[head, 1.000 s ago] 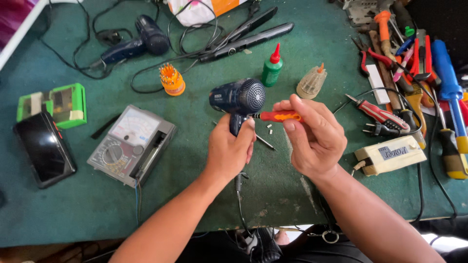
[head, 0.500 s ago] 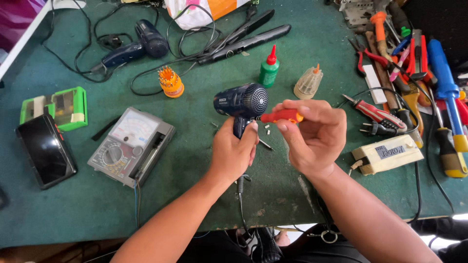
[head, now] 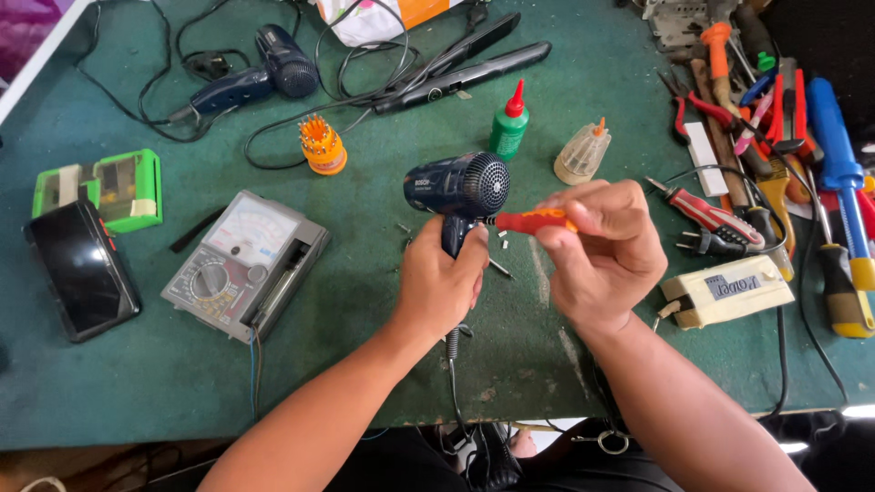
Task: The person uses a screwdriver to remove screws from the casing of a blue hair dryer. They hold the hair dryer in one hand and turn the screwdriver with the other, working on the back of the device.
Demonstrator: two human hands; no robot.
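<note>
Navy plastic, that is the small hair dryer (head: 460, 187) the person holds upright over the green table (head: 137, 392), its round grille facing up toward the camera. The left hand (head: 440, 290) is wrapped around the folded handle, fingers (head: 474, 264) closed tight on it, so the body sits just above the knuckles. The right hand (head: 603, 255) pinches a red-and-orange screwdriver (head: 536, 220) between thumb and fingertips, closed on its handle; the shaft points left and its tip meets the dryer's housing just below the grille, at the neck.

To my eye the thing to mind here is keeping the driver square to the screw head and pressing in along the shaft while the left hand braces the dryer against the twist, since a slanted tip could slip and chew the slot. A few tiny pale bits, maybe screws (head: 504, 237), lie on the table just beneath the tool; worth keeping them from rolling off.
</note>
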